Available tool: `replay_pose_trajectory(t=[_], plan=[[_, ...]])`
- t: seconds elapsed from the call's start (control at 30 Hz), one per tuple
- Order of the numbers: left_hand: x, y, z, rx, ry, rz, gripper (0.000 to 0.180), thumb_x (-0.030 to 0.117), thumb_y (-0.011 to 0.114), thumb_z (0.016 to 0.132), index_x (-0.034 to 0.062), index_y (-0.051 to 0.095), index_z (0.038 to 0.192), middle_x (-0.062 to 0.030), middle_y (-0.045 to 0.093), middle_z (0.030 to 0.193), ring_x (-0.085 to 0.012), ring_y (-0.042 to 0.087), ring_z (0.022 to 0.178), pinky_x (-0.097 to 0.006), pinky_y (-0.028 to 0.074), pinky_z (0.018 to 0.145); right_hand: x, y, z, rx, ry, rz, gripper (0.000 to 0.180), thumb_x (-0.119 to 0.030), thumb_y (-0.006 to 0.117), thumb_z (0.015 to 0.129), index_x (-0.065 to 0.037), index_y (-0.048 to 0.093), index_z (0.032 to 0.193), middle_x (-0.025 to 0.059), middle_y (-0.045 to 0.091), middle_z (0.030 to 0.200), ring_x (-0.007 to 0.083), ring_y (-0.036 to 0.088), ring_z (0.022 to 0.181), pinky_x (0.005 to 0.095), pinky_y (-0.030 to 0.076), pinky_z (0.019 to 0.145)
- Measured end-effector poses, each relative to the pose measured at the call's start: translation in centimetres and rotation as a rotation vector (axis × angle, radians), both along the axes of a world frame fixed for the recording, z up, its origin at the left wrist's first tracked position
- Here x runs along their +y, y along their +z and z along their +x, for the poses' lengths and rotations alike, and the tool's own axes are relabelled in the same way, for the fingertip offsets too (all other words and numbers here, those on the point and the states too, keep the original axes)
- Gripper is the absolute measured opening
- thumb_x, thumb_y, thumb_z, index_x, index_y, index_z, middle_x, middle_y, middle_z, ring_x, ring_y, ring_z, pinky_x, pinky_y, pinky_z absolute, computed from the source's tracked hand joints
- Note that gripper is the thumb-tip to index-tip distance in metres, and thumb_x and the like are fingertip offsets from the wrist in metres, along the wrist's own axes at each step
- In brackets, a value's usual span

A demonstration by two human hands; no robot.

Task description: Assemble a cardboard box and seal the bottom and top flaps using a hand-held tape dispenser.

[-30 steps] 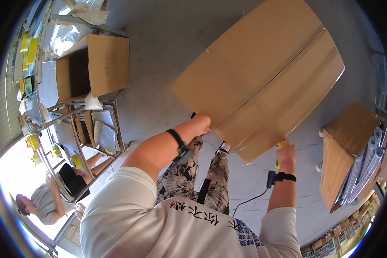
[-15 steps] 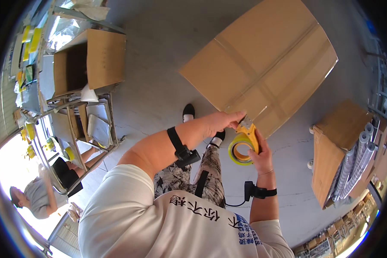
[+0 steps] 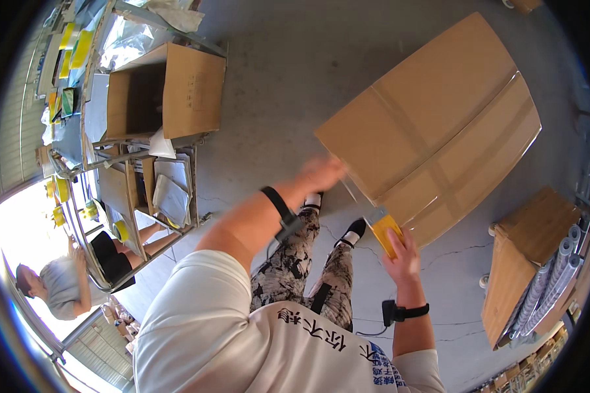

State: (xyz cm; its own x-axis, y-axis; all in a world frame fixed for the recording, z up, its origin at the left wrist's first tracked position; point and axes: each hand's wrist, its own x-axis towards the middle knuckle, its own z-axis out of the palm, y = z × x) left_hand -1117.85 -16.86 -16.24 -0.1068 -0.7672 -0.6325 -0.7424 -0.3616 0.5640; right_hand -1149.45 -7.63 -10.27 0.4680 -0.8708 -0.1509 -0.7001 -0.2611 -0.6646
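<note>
**Taping of a large carton: hand positions and containers**

A large closed brown cardboard carton [image 3: 432, 131] was seen on the grey concrete floor [image 3: 288, 59], far and right of the person. A strip of clear tape ran along its flap seam. The right hand [image 3: 403, 252] was closed around a yellow roll of packing tape [image 3: 383, 232], held at the carton's near edge, apparently so the strip could be carried over that edge. The left hand [image 3: 321, 171] lay blurred at the carton's near-left edge; whether it gripped or merely pressed could not be told. It was presumably placed there to steady the box.

To the far left, a smaller open brown carton [image 3: 167, 98] stood on a metal rack [image 3: 144, 190]; its contents were in shadow. Pale sheets lay on the rack's lower shelf. A wooden crate [image 3: 524, 262] with grey rolls stood at the right.
</note>
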Motion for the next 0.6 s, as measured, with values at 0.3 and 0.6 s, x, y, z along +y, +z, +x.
replay_pose_trajectory(t=[0.3,0.6], plan=[[-5.5,-5.7,11.7,-0.377,0.022,-0.207,0.042,0.041,0.047,0.094,0.0089,0.071,0.081,-0.0089,0.067,0.093,-0.0292,0.062,0.094,-0.04,0.047,0.085,4.9,-2.9,-7.0,0.338,-0.006,0.06,0.06,-0.009,0.068,0.067,-0.023,0.056,0.124,0.0125,0.046,0.129,0.0369,0.051,0.104,0.0442,0.047,0.087],[-4.6,-8.9,7.2,-0.697,0.435,-0.255,0.036,0.044,0.064,0.083,0.0156,0.069,0.104,-0.0043,0.062,0.119,-0.0246,0.051,0.119,-0.038,0.041,0.098,5.0,-3.4,-7.1,0.382,-0.031,0.044,0.06,-0.01,0.069,0.067,-0.02,0.055,0.125,0.0129,0.047,0.128,0.0359,0.051,0.105,0.0443,0.047,0.088]])
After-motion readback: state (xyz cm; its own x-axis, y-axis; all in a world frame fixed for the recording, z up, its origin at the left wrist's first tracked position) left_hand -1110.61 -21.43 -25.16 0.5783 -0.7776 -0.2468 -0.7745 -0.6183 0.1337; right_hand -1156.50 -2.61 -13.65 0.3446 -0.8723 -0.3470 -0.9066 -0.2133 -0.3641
